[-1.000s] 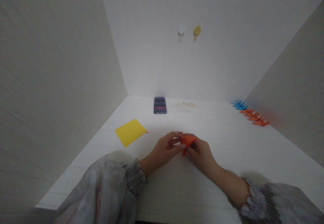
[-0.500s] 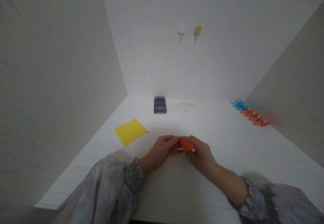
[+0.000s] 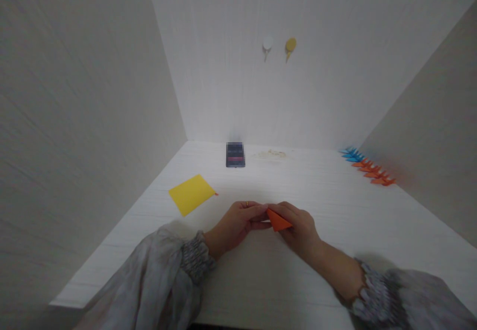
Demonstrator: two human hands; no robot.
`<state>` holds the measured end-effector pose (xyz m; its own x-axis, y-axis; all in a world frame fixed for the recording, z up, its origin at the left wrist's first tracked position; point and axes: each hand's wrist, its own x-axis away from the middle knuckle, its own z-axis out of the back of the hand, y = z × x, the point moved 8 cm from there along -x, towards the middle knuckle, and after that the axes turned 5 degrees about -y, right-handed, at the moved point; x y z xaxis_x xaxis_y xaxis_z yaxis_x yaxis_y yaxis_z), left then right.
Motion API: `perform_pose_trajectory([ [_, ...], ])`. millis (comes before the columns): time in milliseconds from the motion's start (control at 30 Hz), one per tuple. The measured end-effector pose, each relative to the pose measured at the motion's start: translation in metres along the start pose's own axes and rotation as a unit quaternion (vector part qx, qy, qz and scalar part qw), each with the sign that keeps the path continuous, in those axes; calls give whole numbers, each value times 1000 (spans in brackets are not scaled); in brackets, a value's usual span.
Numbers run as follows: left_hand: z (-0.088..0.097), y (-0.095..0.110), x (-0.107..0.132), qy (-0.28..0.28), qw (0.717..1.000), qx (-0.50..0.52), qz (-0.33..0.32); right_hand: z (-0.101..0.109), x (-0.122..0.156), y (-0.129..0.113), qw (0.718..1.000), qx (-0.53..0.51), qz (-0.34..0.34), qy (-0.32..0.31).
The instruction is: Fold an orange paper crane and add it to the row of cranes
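Observation:
A small piece of folded orange paper [image 3: 278,221] is held between my two hands, low over the white table. My left hand [image 3: 240,223] pinches its left corner with the fingertips, and a ring shows on one finger. My right hand [image 3: 301,226] is closed round the paper's right side, its fingers bent over the upper edge. The visible part of the paper is a triangle pointing down. Part of it is hidden by the fingers.
Left of my hands lies yellow paper [image 3: 192,194], with a tiny orange scrap [image 3: 216,194] at its corner. A dark phone-like object [image 3: 235,155] rests near the back wall. Several blue folded figures [image 3: 352,154] and orange folded figures [image 3: 374,172] line the right wall. Two hooks [image 3: 290,45] hang behind.
The orange paper has turned slightly and shifted a little right and down. My right hand's fingers have moved with it, while my left hand has stayed almost still.

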<state>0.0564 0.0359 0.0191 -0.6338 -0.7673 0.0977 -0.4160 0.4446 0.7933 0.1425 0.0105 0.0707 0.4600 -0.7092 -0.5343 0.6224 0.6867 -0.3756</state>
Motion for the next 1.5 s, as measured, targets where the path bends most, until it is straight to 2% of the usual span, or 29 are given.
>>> perform_pose_trajectory([
  [167, -1, -1, 2, -9, 1000, 0, 13, 2, 2, -8, 997, 24, 76, 10],
  [267, 1, -1, 2, 1, 1000, -13, 22, 1, 3, -9, 995, 0, 100, -4],
  [467, 4, 0, 2, 12, 999, -30, 26, 3, 3, -5, 991, -96, 95, -14],
  [633, 6, 5, 2, 32, 998, -60, -4, 1, 4, -6, 990, -80, 115, -28],
  [833, 10, 14, 3, 67, 989, -122, -55, 2, 3, -7, 993, -51, 108, -24],
  [967, 10, 15, 3, 73, 988, -125, -58, 2, 4, -11, 992, -24, 123, -21],
  [1100, 13, 16, 5, 103, 984, -134, -53, -2, 3, -12, 992, -16, 121, -35],
  [1233, 18, 17, 5, 131, 979, -146, -58, -3, -1, -8, 989, -96, 90, -61],
  [1333, 26, 20, 4, 156, 963, -206, -76, -1, -5, 1, 978, -195, 43, -65],
  [1400, 30, 25, 5, 176, 935, -292, -97, 2, -7, 13, 963, -266, -15, -40],
  [1500, 27, 31, 6, 189, 889, -400, -121, -4, -5, 37, 934, -329, -141, -5],
])
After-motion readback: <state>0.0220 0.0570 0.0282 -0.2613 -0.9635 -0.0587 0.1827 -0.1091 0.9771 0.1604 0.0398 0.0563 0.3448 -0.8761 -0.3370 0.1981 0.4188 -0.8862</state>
